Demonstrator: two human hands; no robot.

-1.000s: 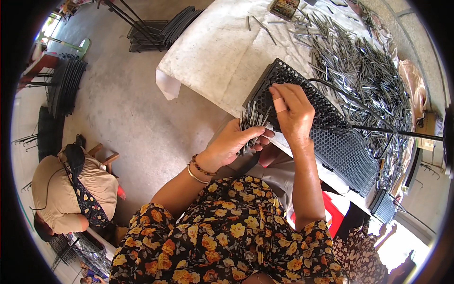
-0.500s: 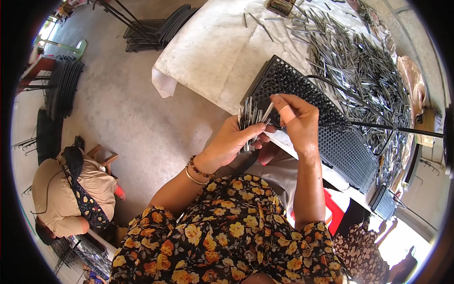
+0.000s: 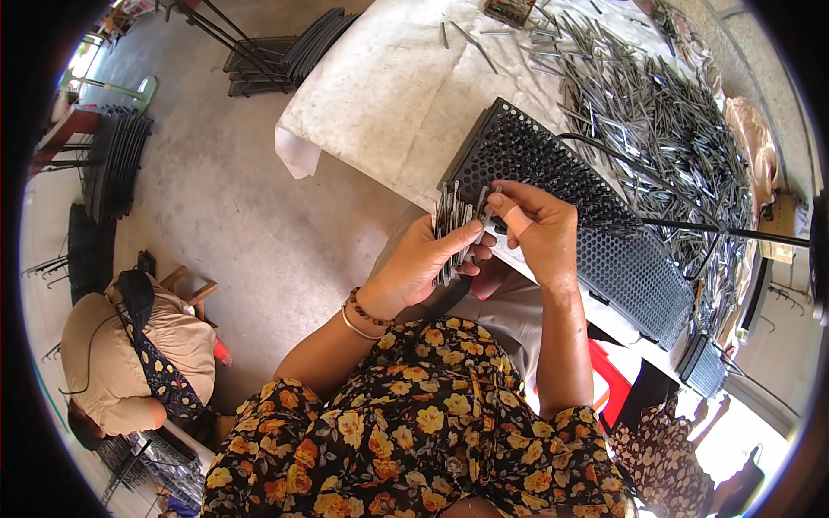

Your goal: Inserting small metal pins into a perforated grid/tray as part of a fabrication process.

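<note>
My left hand [image 3: 423, 259] is closed round a bundle of thin dark metal strips [image 3: 452, 226], their ends sticking up above the fingers. Close on its right, my right hand [image 3: 537, 229] pinches a few of the strips [image 3: 485, 204] between thumb and fingertips, at the bundle's edge. A pale bandage wraps one finger of that hand. Just beyond both hands, a black perforated tray [image 3: 477, 157] lies on the cloth-covered table; many dark pins or strips stand upright in its holes toward the right side.
A large heap of loose metal strips [image 3: 673, 129] covers the table's right part. The white cloth [image 3: 380, 95] hangs over the near-left corner. A second perforated panel [image 3: 635, 276] lies nearer me. Stacked black panels [image 3: 121, 164] stand at left. A seated person [image 3: 138, 345] works at lower left.
My right hand has come slightly down and left, bringing its strips closer against the bundle. The left hand keeps its hold in nearly the same place.
</note>
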